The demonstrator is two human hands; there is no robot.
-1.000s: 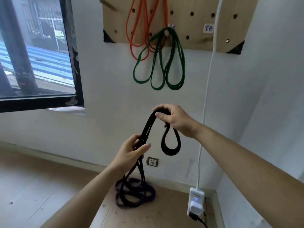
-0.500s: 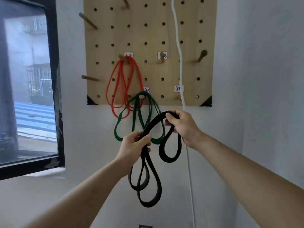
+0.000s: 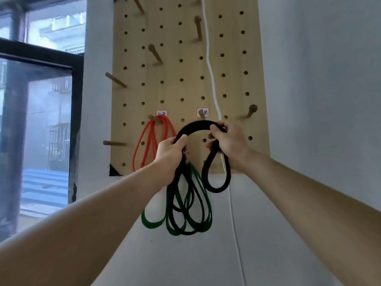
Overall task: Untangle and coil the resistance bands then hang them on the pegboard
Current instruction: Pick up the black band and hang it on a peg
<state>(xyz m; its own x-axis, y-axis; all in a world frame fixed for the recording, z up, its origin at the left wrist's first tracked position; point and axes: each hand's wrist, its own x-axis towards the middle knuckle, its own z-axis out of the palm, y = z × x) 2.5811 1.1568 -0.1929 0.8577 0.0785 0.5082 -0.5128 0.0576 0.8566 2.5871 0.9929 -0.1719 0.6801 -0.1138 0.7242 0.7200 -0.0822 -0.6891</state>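
White wall fills the background, with a window (image 3: 39,120) at the left and the wooden pegboard (image 3: 185,83) straight ahead, a white cable (image 3: 212,79) running down its face. Compared with 1 second ago, when the black band (image 3: 198,125) still trailed to the floor and the board sat high above, the coil has been lifted clear and raised right up to the board. The left hand (image 3: 170,156) is closed around the gathered strands, whose loops dangle in front of the green band (image 3: 153,220); the right hand (image 3: 229,139) pinches the other end, so the top of the coil arches between both hands just below the labelled peg (image 3: 201,114). The red band (image 3: 152,141) already hangs on its peg to the left. With 2 bands hung, the coiling looks done; slipping this arch over the free peg is likely next.
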